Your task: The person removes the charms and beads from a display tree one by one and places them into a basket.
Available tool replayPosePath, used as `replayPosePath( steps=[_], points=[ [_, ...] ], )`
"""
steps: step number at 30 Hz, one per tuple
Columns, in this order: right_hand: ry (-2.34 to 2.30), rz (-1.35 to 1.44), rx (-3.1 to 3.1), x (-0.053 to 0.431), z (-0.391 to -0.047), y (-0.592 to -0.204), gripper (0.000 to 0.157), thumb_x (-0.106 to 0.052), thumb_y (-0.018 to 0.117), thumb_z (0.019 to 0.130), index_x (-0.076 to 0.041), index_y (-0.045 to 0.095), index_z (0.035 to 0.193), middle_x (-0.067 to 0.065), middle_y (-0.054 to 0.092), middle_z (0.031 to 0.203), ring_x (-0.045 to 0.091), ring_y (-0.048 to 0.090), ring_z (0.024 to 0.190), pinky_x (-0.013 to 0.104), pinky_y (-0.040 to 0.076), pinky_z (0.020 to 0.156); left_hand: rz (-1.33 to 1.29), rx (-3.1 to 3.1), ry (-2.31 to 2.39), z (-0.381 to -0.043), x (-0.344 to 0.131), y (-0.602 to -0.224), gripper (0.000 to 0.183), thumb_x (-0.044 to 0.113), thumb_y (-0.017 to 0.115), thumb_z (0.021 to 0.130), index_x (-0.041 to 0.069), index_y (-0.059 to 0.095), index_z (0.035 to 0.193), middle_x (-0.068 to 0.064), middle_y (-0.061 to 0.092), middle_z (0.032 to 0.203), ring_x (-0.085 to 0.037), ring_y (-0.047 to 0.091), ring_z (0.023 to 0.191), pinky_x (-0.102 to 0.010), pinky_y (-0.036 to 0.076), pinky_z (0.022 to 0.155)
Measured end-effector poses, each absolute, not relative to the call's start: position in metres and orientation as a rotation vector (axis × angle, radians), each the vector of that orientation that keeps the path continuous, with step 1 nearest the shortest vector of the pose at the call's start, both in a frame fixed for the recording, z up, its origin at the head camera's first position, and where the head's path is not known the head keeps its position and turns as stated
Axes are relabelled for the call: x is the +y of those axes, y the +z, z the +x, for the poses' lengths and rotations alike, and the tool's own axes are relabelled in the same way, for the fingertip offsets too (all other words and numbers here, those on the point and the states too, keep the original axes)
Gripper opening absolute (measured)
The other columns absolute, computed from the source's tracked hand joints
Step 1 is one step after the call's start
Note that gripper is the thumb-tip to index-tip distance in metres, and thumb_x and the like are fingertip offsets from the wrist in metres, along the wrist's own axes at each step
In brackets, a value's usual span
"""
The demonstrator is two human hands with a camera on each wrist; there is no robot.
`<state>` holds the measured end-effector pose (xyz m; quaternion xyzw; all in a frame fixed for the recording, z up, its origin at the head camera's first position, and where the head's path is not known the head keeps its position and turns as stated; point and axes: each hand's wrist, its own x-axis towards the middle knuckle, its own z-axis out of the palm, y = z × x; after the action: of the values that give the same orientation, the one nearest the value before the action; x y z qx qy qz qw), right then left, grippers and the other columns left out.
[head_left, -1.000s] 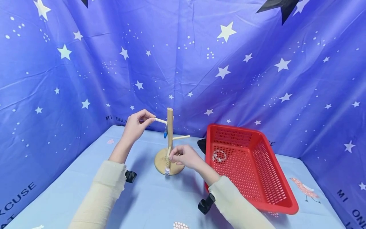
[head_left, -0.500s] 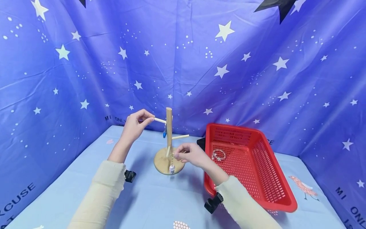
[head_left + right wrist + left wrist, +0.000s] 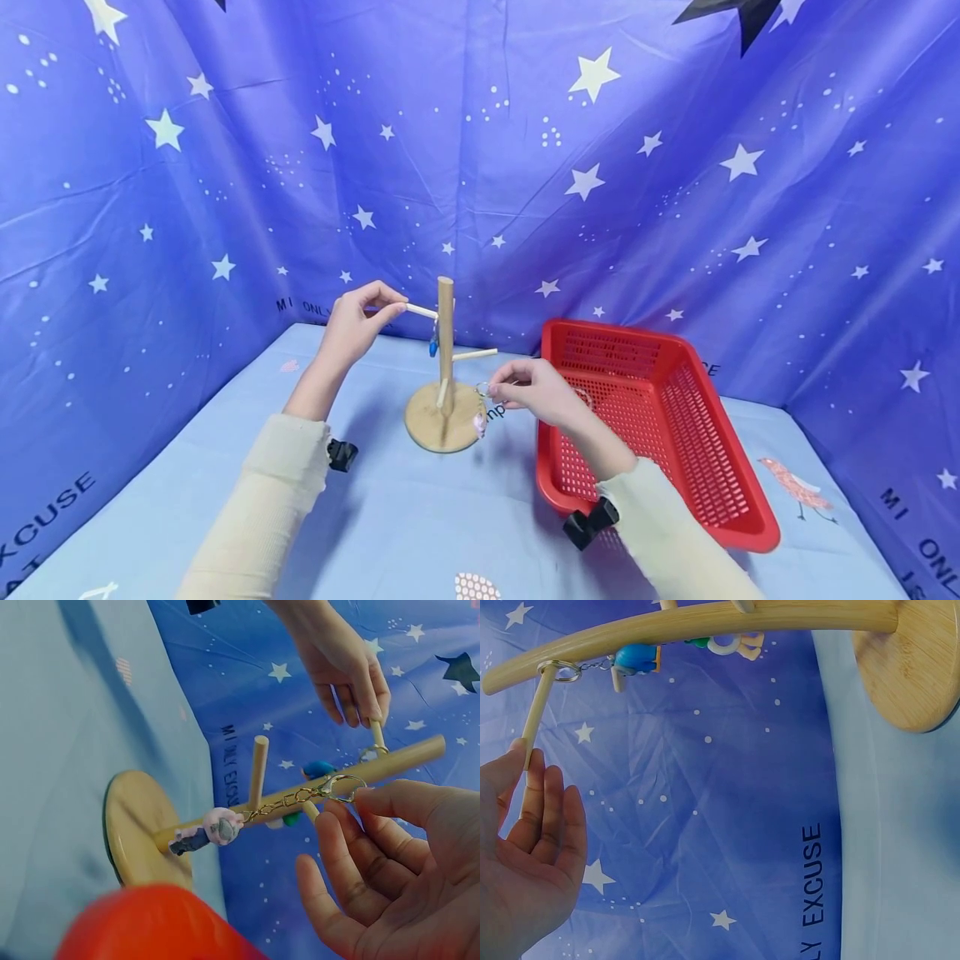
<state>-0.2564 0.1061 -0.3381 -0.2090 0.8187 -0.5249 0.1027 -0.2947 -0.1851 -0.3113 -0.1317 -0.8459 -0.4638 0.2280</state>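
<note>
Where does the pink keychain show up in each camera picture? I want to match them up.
Head: below center, pink keychain hanging from the right hand.
Left wrist: not in the picture.
Right wrist: pink keychain around the middle, stretching left from the right hand.
Shared landmark: wooden stand's round base, below center in head, top right in left wrist, left side in right wrist.

Left of the wooden stand [image 3: 446,342], the left hand [image 3: 357,322] pinches; right of the stand, the right hand [image 3: 542,390] pinches too. Both forearms [image 3: 318,392] slant toward it from its near side.
</note>
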Motion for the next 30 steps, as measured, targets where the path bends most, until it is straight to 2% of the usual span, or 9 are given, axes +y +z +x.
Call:
replayPosePath(
  steps=[9,14,19,22,26,30],
  points=[
    [-1.589,-0.587,2.434,0.125,-0.259,-0.329,0.017,-0.008,0.064,0.094,0.007,0.066,0.102,0.018,0.072,0.097,0.016,0.069,0.087,0.036,0.061,0.084,-0.369,-2.325,-1.277,-0.294,-0.185,-0.311,0.014,0.02,0.069,0.095,0.008,0.073,0.1,-0.012,0.075,0.096,-0.02,0.066,0.088,-0.029,0.047,0.069],
    [-1.606,-0.561,2.476,0.136,-0.262,-0.322,0.018,-0.008,0.063,0.095,0.008,0.065,0.103,0.017,0.072,0.098,0.015,0.07,0.088,0.039,0.061,0.086,-0.364,-2.325,-1.278,-0.294,-0.185,-0.31,0.014,0.02,0.069,0.095,0.008,0.073,0.1,-0.012,0.074,0.096,-0.022,0.066,0.089,-0.031,0.047,0.071],
    [-1.645,-0.544,2.5,0.148,-0.265,-0.316,0.021,-0.008,0.064,0.095,0.01,0.063,0.105,0.011,0.072,0.093,0.011,0.069,0.084,0.044,0.06,0.085,-0.36,-2.333,-1.279,-0.294,-0.186,-0.31,0.014,0.02,0.068,0.095,0.008,0.073,0.101,-0.013,0.074,0.097,-0.022,0.066,0.091,-0.032,0.048,0.073],
    [-1.676,-0.52,2.502,0.155,-0.266,-0.313,0.021,-0.008,0.065,0.095,0.01,0.063,0.106,0.007,0.07,0.09,0.012,0.07,0.084,0.037,0.061,0.082,-0.36,-2.334,-1.279,-0.294,-0.186,-0.31,0.014,0.02,0.069,0.095,0.008,0.073,0.101,-0.013,0.074,0.097,-0.022,0.066,0.091,-0.032,0.048,0.073],
    [-1.7,-0.527,2.505,0.165,-0.267,-0.311,0.022,-0.008,0.064,0.096,0.011,0.062,0.106,0.007,0.071,0.092,0.01,0.071,0.085,0.029,0.061,0.079,-0.361,-2.335,-1.281,-0.294,-0.186,-0.31,0.014,0.02,0.069,0.095,0.008,0.073,0.1,-0.013,0.074,0.097,-0.022,0.067,0.091,-0.032,0.047,0.072],
    [-1.708,-0.519,2.517,0.174,-0.267,-0.311,0.024,-0.01,0.064,0.096,0.012,0.062,0.106,0.01,0.071,0.093,0.006,0.07,0.083,0.028,0.06,0.081,-0.362,-2.336,-1.285,-0.295,-0.185,-0.311,0.014,0.021,0.069,0.095,0.008,0.073,0.101,-0.012,0.074,0.097,-0.022,0.066,0.091,-0.032,0.047,0.073]
  ],
)
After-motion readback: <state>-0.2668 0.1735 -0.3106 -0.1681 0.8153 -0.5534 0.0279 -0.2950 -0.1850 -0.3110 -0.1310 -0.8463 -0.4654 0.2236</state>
